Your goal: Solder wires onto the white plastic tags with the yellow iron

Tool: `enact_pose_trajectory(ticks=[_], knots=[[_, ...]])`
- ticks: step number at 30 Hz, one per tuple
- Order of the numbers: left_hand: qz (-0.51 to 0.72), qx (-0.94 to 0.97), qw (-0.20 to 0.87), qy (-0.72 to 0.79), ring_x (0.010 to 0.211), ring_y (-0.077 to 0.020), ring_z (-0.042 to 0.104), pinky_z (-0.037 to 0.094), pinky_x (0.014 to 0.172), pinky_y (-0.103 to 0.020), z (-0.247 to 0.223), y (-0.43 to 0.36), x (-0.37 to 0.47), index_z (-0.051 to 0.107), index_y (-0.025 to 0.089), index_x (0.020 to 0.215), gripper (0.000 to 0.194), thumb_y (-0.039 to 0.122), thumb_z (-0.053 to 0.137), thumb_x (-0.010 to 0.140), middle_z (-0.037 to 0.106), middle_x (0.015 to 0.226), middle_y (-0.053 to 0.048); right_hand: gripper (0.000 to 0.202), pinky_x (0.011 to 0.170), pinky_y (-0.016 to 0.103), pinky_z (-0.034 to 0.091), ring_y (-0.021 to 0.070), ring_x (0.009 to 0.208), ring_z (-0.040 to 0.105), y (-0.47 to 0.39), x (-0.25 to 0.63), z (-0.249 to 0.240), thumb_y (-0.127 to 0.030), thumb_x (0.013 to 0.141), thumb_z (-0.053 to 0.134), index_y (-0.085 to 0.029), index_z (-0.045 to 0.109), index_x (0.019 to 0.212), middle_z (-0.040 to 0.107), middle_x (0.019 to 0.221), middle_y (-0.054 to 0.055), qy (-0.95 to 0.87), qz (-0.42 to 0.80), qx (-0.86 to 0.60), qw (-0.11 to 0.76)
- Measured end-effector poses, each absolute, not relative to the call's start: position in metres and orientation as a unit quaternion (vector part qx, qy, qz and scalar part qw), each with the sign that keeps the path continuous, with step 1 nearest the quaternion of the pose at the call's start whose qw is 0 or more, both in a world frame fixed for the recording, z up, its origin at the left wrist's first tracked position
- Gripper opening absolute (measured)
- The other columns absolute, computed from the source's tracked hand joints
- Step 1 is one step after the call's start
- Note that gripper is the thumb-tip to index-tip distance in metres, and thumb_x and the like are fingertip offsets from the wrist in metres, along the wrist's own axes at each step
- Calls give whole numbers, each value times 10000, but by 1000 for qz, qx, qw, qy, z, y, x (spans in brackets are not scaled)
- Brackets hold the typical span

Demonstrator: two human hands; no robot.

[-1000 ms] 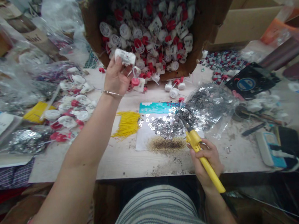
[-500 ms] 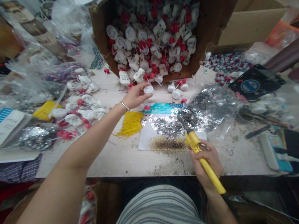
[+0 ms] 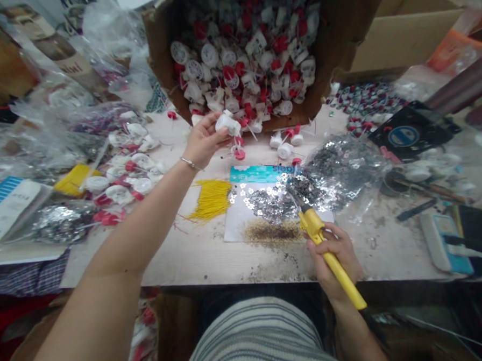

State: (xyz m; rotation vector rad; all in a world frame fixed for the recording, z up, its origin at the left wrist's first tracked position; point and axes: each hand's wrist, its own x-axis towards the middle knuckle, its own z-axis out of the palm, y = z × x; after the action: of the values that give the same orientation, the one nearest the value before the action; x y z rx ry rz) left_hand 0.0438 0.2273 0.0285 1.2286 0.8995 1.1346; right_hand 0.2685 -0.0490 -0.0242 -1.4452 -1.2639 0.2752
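My left hand (image 3: pixel 207 137) is closed on a white plastic part (image 3: pixel 228 124), held just below the mouth of the cardboard box. A red piece (image 3: pixel 238 148) shows right under that part and seems to hang from it. In my right hand (image 3: pixel 342 253) is a yellow soldering iron (image 3: pixel 329 259), fingers wrapped round its handle. Its metal tip points up and left, beside a heap of small silver metal pieces (image 3: pixel 266 205). Under the heap lies a white sheet (image 3: pixel 236 229) with a brown, speckled patch (image 3: pixel 272 230).
The cardboard box (image 3: pixel 342 62) holds many white and red parts. Yellow wires (image 3: pixel 210 200) lie left of the sheet. More white parts (image 3: pixel 118 194) are piled further left. A clear bag (image 3: pixel 345 167) of silver pieces and a power strip (image 3: pixel 446 245) are on the right.
My left hand has moved up and left towards the box, and the white part in it has turned from its round face to another side. My right hand has hardly moved.
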Motion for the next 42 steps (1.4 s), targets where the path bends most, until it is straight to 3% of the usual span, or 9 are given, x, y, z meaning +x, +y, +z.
enact_pose_trajectory(ticks=[8,13,17,20,24,28,34,37,42], knots=[[336,664,522,417,1033,-210,600,488,866,-317,16,238,96,633,148,1061,388,102,665,677,643,1114,-90,179,727,345,595,172,867,669,-48,265,-24,-52,679,680,-185,562,660,571,1114,54,-530,150,-605,576],[155,801,322,480,917,-258,631,451,871,-349,27,243,91,717,137,823,208,75,617,652,691,798,-74,182,742,357,595,183,901,669,-53,271,-28,-53,685,676,-189,556,680,561,1131,49,-510,153,-616,581],[30,878,143,456,1071,-282,564,407,947,-348,15,230,79,639,145,1124,509,63,628,622,641,1089,-117,179,727,332,591,170,879,670,-50,271,-27,-58,696,670,-185,546,674,559,1132,57,-506,162,-618,580],[11,889,117,442,1138,-283,520,405,964,-368,2,224,77,547,131,1240,570,112,633,677,560,1229,-156,179,727,311,582,153,860,665,-42,267,-23,-51,697,665,-189,555,669,566,1119,46,-528,147,-601,582],[115,862,209,448,1009,-248,586,445,922,-371,-3,230,68,649,123,1035,371,151,675,666,646,1060,-117,176,759,308,576,149,909,646,-29,263,-17,-51,699,663,-195,568,666,567,1119,32,-547,137,-583,584],[269,710,451,469,768,-174,640,534,733,-312,5,237,53,650,133,1012,402,234,743,633,690,851,-53,166,753,291,573,133,896,641,-16,259,-11,-72,709,668,-197,572,658,577,1110,23,-537,126,-581,598],[269,507,683,452,643,-144,651,551,618,-262,11,232,49,674,143,904,303,232,767,630,699,829,-59,158,758,300,574,125,883,634,2,246,-1,-111,731,662,-203,563,648,584,1087,14,-533,129,-576,606],[313,423,730,436,589,-126,635,540,597,-246,11,231,55,663,144,835,142,255,666,746,683,743,-51,156,767,327,578,133,897,637,10,244,6,-125,740,654,-207,549,658,565,1100,15,-527,138,-576,609],[337,384,751,418,602,-110,627,517,590,-209,18,235,63,669,132,879,133,195,578,804,691,755,-52,157,876,396,536,177,1056,581,35,244,14,-173,741,658,-205,515,685,536,1103,29,-514,97,-595,611]])
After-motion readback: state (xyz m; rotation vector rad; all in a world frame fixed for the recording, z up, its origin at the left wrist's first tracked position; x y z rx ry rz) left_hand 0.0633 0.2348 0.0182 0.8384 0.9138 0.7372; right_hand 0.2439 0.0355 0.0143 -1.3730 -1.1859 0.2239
